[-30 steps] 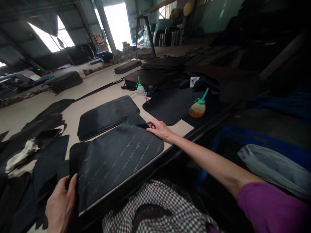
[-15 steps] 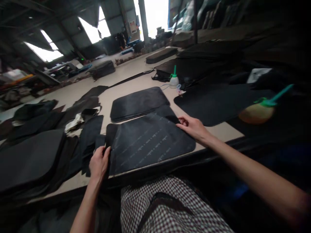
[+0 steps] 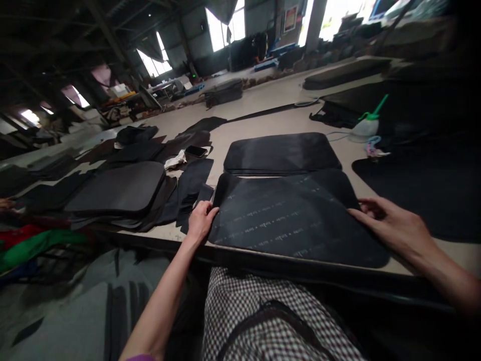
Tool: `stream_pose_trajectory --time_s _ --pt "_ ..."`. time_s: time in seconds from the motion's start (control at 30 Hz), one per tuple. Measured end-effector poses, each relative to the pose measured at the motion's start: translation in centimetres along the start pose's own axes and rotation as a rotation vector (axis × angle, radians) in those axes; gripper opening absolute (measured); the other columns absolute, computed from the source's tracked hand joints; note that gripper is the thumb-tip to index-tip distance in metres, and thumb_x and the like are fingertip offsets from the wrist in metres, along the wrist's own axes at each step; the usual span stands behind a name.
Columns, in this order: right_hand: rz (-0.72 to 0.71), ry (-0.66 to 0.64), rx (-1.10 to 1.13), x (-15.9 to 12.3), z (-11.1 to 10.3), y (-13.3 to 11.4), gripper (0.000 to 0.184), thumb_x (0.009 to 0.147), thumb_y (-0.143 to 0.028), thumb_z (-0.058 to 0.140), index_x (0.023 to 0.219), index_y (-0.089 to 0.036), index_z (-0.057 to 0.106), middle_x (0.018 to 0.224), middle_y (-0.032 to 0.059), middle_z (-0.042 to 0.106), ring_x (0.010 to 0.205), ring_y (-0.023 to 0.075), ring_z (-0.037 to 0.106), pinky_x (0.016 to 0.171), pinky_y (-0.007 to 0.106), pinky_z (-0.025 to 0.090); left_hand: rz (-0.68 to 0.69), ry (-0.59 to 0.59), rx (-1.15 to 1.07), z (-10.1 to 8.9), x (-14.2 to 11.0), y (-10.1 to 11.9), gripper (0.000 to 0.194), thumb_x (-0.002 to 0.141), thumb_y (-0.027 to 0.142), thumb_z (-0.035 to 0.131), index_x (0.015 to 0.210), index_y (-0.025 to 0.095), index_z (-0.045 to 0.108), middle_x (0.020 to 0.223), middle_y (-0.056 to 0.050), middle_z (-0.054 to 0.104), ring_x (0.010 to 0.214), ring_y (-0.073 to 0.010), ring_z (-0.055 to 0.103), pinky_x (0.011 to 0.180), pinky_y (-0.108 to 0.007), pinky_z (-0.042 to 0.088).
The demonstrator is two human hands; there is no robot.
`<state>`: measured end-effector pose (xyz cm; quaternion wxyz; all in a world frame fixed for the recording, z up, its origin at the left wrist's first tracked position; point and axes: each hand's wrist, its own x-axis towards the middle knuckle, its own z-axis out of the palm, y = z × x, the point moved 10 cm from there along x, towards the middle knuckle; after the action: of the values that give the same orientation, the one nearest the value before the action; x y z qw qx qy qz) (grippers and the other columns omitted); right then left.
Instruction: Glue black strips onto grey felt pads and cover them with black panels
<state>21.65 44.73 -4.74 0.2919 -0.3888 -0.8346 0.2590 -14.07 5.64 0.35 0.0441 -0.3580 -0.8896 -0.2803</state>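
A black rounded sheet with rows of pale printed text (image 3: 293, 220) lies at the near edge of the long table (image 3: 263, 105). My left hand (image 3: 201, 220) grips its left edge, thumb on top and fingers curled around the edge. My right hand (image 3: 391, 228) pinches its right edge, fingers bent. Just behind the sheet lies a stack of similar black sheets (image 3: 281, 153).
A pile of black pieces (image 3: 120, 188) lies to the left, with a phone (image 3: 196, 151) and a white rag (image 3: 175, 161) behind it. A green-capped squeeze bottle (image 3: 366, 125) stands at the right, near another black sheet (image 3: 424, 190). Green and red cloth (image 3: 33, 243) hangs below the table's left.
The view has swung left, so the bottles and sheets shifted right in the picture. Both hands keep hold of the printed sheet's edges.
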Motion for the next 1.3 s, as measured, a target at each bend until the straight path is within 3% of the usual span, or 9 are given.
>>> stream_pose_trajectory --time_s 0.23,0.37,0.47,0.57,0.7,0.9,1.03,1.2,1.3 --pt "0.005 -0.004 0.008 0.0 0.1 0.2 0.066 0.068 -0.082 0.061 0.108 -0.030 0.066 0.087 0.0077 0.069 0.074 0.0264 0.065 0.068 0.041 0.046 -0.003 -0.001 0.054 0.1 -0.2 -0.1 0.018 0.092 0.040 0.063 0.092 0.021 0.063 0.094 -0.002 0.062 0.087 -0.0162 0.059 0.077 -0.027 0.044" --pt "-0.025 -0.013 -0.003 0.0 0.2 0.0 0.058 0.075 -0.074 0.061 0.111 -0.028 0.065 0.087 0.0082 0.067 0.073 0.0257 0.064 0.065 0.039 0.047 0.021 0.027 0.086 -0.1 -0.8 0.8 0.027 0.093 0.040 0.060 0.114 0.023 0.060 0.110 -0.006 0.061 0.096 -0.0192 0.060 0.076 -0.027 0.046" --pt "-0.159 0.019 -0.114 0.1 0.0 -1.4 0.055 0.082 -0.064 0.058 0.121 -0.025 0.062 0.096 0.0122 0.064 0.082 0.0265 0.063 0.071 0.038 0.050 0.092 0.069 0.192 -0.3 -1.2 1.7 0.037 0.095 0.039 0.056 0.129 0.025 0.055 0.124 -0.011 0.057 0.115 -0.0252 0.054 0.083 -0.032 0.048" --pt "-0.351 0.081 -0.276 -0.1 -0.1 -3.3 0.056 0.090 -0.054 0.052 0.136 -0.022 0.055 0.120 0.0185 0.057 0.111 0.0314 0.056 0.092 0.043 0.047 0.188 0.087 0.292 0.0 -1.4 2.1 0.040 0.098 0.037 0.049 0.136 0.023 0.051 0.135 -0.013 0.054 0.124 -0.0271 0.050 0.099 -0.039 0.046" --pt "-0.502 0.031 -0.374 -0.6 1.2 -4.3 0.044 0.098 -0.040 0.040 0.137 -0.030 0.056 0.140 0.0102 0.051 0.128 0.0312 0.046 0.104 0.050 0.039 0.271 0.091 0.288 0.1 -1.0 2.0 0.052 0.101 0.036 0.042 0.150 0.022 0.034 0.154 -0.014 0.039 0.141 -0.0272 0.038 0.111 -0.046 0.038" --pt "-0.502 -0.030 -0.369 -0.9 1.9 -4.0 0.039 0.098 -0.034 0.039 0.128 -0.031 0.063 0.137 0.0054 0.057 0.122 0.0310 0.051 0.093 0.049 0.044 0.379 -0.156 0.359 2.8 -0.2 3.6 0.062 0.102 0.047 0.035 0.157 0.023 0.020 0.164 -0.011 0.024 0.151 -0.0226 0.022 0.121 -0.047 0.024" --pt "-0.481 -0.041 -0.325 -0.9 1.8 -4.0 0.038 0.100 -0.037 0.037 0.127 -0.032 0.063 0.135 0.0066 0.059 0.121 0.0315 0.053 0.093 0.050 0.043 0.363 -0.317 0.416 4.9 -0.1 3.8 0.062 0.101 0.052 0.032 0.156 0.025 0.025 0.164 -0.008 0.024 0.152 -0.0218 0.021 0.122 -0.047 0.021" --pt "-0.408 -0.069 -0.311 -0.6 1.0 -4.3 0.033 0.101 -0.036 0.040 0.124 -0.028 0.063 0.137 0.0074 0.056 0.124 0.0285 0.051 0.097 0.048 0.044 0.341 -0.332 0.466 6.0 -0.2 3.2 0.059 0.101 0.051 0.031 0.156 0.027 0.027 0.165 -0.007 0.022 0.151 -0.0226 0.021 0.121 -0.050 0.020" --pt "-0.326 -0.048 -0.371 -0.4 -0.1 -5.6 0.028 0.099 -0.031 0.045 0.116 -0.018 0.064 0.137 0.0146 0.054 0.128 0.0303 0.049 0.101 0.047 0.044 0.354 -0.303 0.480 6.7 -0.2 2.4 0.060 0.100 0.048 0.029 0.156 0.026 0.027 0.165 -0.007 0.022 0.152 -0.0233 0.019 0.120 -0.052 0.018"
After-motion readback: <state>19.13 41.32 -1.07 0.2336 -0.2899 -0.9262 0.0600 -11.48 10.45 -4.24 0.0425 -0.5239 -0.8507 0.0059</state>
